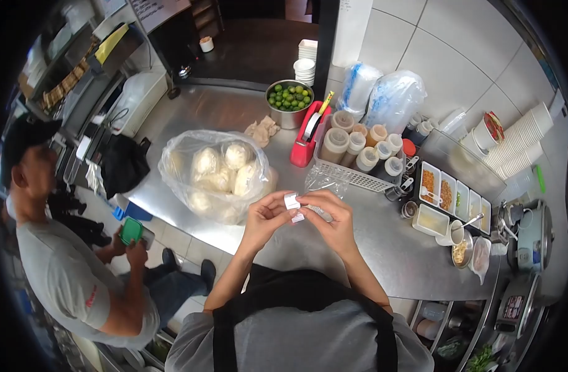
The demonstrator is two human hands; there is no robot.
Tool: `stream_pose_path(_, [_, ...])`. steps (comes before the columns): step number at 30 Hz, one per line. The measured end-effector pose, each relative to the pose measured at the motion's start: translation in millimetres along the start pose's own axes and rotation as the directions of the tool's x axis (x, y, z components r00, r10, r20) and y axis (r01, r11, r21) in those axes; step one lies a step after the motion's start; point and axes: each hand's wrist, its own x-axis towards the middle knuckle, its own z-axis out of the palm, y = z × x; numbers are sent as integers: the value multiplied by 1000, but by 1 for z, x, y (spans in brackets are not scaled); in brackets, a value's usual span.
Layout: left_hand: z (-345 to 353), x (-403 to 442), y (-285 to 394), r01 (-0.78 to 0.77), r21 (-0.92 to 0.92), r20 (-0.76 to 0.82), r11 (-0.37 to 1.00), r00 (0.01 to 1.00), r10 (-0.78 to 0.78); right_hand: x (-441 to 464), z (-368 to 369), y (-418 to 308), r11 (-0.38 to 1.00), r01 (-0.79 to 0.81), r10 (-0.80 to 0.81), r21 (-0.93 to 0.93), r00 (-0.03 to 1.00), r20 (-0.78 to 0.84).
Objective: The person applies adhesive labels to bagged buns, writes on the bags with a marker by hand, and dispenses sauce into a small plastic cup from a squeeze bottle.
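Observation:
Both hands meet above the near part of the steel counter. Between the thumb and fingers of my left hand point(266, 216) is a small white paper label point(291, 201) with faint print. My right hand point(331, 216) pinches the same label from the other side; a lower part shows beneath the fingertips. Whether it is one strip or two pieces I cannot tell. Just behind the hands lies crumpled clear plastic point(327, 181). A large clear bag point(178, 164) of pale, round wrapped portions sits left of my left hand. Beyond stands a red tape dispenser point(300, 149).
A basket point(358, 178) of squeeze bottles stands behind right, near a steel pot point(287, 119) of limes. Topping containers point(445, 193), stacked cups point(513, 149) and a cooker point(532, 239) line the right side. A co-worker point(79, 266) stands left, holding a green-lidded container point(132, 230).

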Motion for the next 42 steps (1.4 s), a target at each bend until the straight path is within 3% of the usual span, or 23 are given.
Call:
stream_pose_path(2, [6, -5, -3, 55, -61, -12, 997, 998, -56, -5, -7, -1, 1000, -21, 21, -1, 1000, 18])
stream_pose_path(5, [10, -14, -7, -40, -44, 32, 998, 999, 42, -1, -9, -2, 999, -34, 33, 9, 995, 97])
stream_pose_path(12, [4, -35, 5, -20, 290, -95, 957, 994, 50, 9, -11, -8, 998, -32, 45, -48, 946, 321])
stream_pose_path(14, [1, -36, 5, -91, 379, -127, 921, 981, 149, 13, -7, -9, 998, -37, 52, -48, 935, 351])
stream_pose_path(19, [0, -34, 10, -136, 442, -140, 887, 966, 218, 19, -3, -14, 997, -18, 44, -74, 929, 367])
stream_pose_path(20, [-3, -35, 6, -58, 433, -143, 899, 981, 132, 19, -5, -14, 996, -8, 41, -88, 925, 378])
stream_pose_path(36, [2, -33, 8, -71, 484, -132, 872, 979, 153, 19, -10, -4, 988, -131, 152, -79, 903, 401])
stream_pose_path(42, [9, -32, 7, -224, 591, -90, 775, 937, 339, 16, -7, -5, 988, -157, 149, -1, 937, 316])
